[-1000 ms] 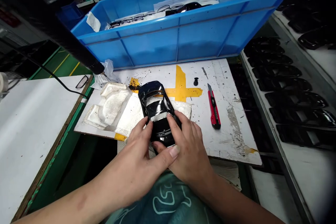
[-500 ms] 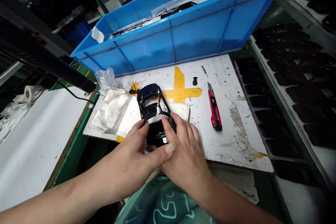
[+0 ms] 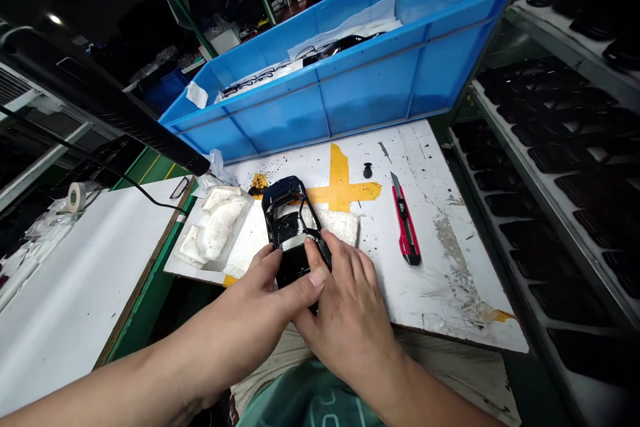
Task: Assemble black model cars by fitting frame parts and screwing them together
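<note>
Snugly between left hand (image 3: 250,300) and right hand (image 3: 345,313), a black model car body (image 3: 290,220)

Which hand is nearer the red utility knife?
Right. The right hand grips the near end of the black car shell, left of the red utility knife and apart from it. The left hand is farther, on the shell's other side.

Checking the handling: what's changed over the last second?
Mainly the head view swung, so the board sits lower in frame. The black model car shell perhaps edged slightly toward the person, in both the left hand and right hand. Nothing taken or released. Red utility knife and foam tray unmoved.
</note>
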`<state>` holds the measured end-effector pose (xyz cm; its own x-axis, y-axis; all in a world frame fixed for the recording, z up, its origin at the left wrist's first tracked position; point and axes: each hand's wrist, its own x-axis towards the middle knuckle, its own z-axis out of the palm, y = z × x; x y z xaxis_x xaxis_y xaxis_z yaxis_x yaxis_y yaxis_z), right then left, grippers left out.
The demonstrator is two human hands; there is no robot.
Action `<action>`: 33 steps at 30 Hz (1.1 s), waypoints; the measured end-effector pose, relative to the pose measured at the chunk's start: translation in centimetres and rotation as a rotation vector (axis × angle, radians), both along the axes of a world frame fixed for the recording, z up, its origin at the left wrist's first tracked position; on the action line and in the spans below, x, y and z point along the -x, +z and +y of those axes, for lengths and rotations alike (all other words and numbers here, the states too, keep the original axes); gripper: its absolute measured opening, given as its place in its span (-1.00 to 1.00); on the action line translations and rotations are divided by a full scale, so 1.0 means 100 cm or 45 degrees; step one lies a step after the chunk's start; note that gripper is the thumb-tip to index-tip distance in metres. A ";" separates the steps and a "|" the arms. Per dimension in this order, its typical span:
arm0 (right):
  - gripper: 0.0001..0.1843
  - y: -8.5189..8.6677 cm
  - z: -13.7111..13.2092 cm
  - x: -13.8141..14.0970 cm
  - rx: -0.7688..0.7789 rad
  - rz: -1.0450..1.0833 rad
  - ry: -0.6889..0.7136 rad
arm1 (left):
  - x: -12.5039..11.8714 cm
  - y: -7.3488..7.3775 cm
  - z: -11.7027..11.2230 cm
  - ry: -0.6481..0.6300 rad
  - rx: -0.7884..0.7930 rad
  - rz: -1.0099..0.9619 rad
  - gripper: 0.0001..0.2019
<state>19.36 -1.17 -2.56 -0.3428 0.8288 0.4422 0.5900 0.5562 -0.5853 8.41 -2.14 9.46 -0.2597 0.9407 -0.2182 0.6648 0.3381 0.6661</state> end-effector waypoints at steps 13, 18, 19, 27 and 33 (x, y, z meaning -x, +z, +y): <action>-0.22 0.002 0.005 -0.005 0.045 -0.069 0.065 | 0.024 -0.051 -0.056 -0.010 0.184 0.049 -0.24; -0.22 0.002 0.005 -0.004 0.054 -0.078 0.050 | 0.034 -0.057 -0.055 -0.276 0.090 0.324 -0.33; -0.22 0.001 0.005 -0.004 0.056 -0.081 0.048 | 0.036 -0.057 -0.053 -0.313 0.070 0.359 -0.33; -0.21 -0.001 0.004 -0.002 0.033 -0.097 0.021 | 0.056 -0.068 -0.042 -0.472 -0.080 0.527 -0.29; -0.27 -0.003 0.002 -0.001 0.055 -0.098 -0.016 | 0.063 -0.079 -0.046 -0.462 -0.111 0.303 -0.29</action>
